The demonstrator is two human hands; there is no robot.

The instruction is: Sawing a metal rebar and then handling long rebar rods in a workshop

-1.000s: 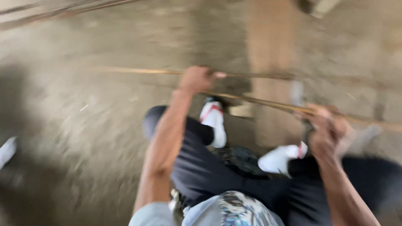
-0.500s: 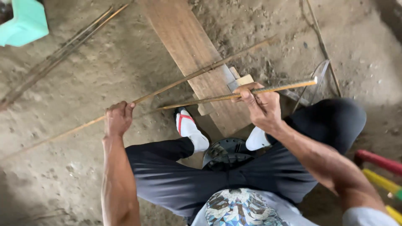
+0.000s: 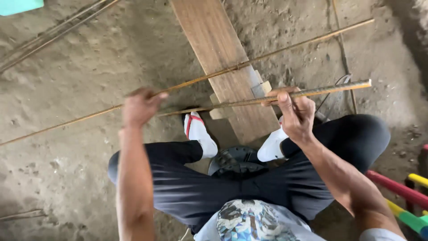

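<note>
Your right hand is gripping the short ribbed rod over the wooden plank, left hand closing round the long thin rod w/ it crossing the plank. You're prob. lining up rods; next needs both steady on the plank.

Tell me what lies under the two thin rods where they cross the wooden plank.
Under the two thin brown rods lie the long wooden plank and a small pale block. The right hand hides whatever is below its grip.
</note>
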